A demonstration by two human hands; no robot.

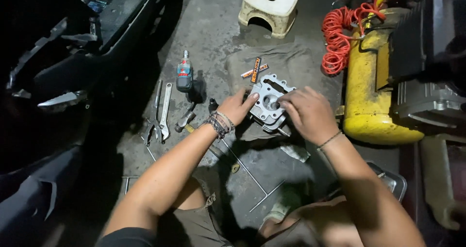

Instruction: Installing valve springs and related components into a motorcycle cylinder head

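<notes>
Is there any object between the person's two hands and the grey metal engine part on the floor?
Nothing visible does. The left hand already touches the left edge of the grey metal engine part, and the right hand rests on its right side. The stickers lie beyond it on the cloth, apart from both hands.

- Two small rectangular stickers (255,68) lie on the grey cloth (291,62) on the floor, just beyond the metal engine part (270,101). Both are narrow strips, black with orange lettering and a pale edge. They overlap in a crossed shape, one nearly upright, the other slanted.
- A label (184,73) wraps the body of the cordless power tool (184,74) lying on the concrete left of the cloth. It is red and blue on a grey-teal casing; its print is too small to make out.
</notes>
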